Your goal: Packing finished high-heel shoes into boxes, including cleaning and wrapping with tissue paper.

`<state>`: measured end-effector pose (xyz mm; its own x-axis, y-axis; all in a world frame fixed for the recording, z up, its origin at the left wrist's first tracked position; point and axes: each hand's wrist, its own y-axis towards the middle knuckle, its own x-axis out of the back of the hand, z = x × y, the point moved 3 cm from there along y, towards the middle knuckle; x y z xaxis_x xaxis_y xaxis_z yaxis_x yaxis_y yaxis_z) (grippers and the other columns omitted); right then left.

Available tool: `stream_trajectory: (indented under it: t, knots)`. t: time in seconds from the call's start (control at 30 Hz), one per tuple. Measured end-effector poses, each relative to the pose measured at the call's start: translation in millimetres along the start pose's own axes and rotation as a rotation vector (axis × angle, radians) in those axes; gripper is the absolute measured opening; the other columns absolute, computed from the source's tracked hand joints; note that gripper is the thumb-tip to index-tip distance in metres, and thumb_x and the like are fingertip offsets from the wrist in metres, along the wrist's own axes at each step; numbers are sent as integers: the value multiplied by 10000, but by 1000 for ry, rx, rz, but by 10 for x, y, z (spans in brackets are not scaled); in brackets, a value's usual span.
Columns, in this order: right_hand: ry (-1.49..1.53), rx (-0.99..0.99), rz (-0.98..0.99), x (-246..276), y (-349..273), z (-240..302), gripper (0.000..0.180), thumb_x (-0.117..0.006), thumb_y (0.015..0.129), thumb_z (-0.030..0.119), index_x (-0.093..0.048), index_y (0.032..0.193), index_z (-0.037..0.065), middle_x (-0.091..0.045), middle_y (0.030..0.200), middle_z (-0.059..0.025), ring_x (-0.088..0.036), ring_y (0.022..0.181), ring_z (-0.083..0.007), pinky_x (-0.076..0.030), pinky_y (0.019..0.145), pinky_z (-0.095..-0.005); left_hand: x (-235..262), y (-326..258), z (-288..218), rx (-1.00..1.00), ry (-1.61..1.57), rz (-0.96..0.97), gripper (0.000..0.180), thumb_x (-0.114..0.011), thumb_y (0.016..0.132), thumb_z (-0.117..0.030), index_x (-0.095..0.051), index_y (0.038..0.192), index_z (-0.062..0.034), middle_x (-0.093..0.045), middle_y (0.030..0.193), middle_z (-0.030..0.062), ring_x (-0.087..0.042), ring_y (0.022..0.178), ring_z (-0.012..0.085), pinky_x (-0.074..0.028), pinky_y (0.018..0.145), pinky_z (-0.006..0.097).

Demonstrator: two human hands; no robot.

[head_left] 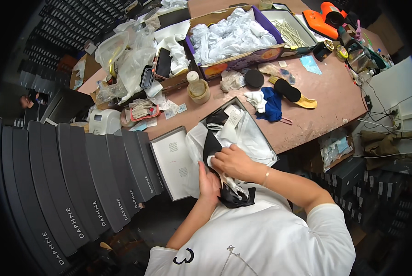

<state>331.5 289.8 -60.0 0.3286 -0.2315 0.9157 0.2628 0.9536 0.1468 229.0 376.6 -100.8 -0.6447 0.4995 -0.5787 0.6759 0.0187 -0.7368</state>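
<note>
A black shoe with a black bow and a sparkling light strap is tilted in front of my chest. My left hand cups it from the left and below, fingers partly hidden behind it. Bent over the shoe's middle, my right hand has its fingers pressed together on it, by a small white patch I cannot make out. Just beyond, an open shoe box holds white tissue paper, a white tag and a second black shoe with a similar strap.
A box lid leans left of the shoe box, beside a row of dark shoe boxes. Along the table are a carton of crumpled white paper, a bottle, a brush, a blue cloth and an orange tool.
</note>
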Motion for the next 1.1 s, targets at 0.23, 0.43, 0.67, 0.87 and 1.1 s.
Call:
stream_trajectory:
  t: [0.23,0.43,0.67,0.87,1.1]
  knots:
    - [192,-63,-111,-277,8,-17,175,-630,787,158,-606,951,102,-601,734,-39,-612,764,-237,-475,635,-358,90,-48,127,-162,-63,-35,845,-312,918,-710,-308,1443,-49,-454,1412,125,-438,1302,270,-357,1076,422]
    - [1256,-828,-284,49,-361,-16,205,-569,902,44,-580,1105,24,-582,799,-64,-603,632,-126,-536,546,-265,91,-82,5,-185,-89,-35,742,-370,935,-662,-416,1367,-60,-494,1360,104,-442,1283,235,-337,1073,390]
    - [615,-380,-269,-61,-380,138,196,-570,876,24,-620,1065,31,-642,904,-125,-664,708,-194,-546,600,-285,311,44,60,-223,-70,-56,382,-488,1008,-282,-407,1305,-55,-557,1225,113,-579,1092,234,-500,898,381]
    - [27,-143,-15,32,-219,217,138,-645,803,205,-584,829,83,-585,740,-56,-653,640,-229,-499,506,-333,143,-62,37,-260,-130,-92,574,-489,969,-511,-400,1337,-79,-491,1305,80,-471,1204,210,-371,1034,366]
    - [137,-22,92,-324,89,276,134,-627,796,196,-591,835,73,-602,716,-87,-653,624,-284,-509,514,-384,209,-75,167,-150,-148,-30,649,-441,950,-605,-397,1356,-100,-458,1347,70,-411,1273,204,-343,1060,375]
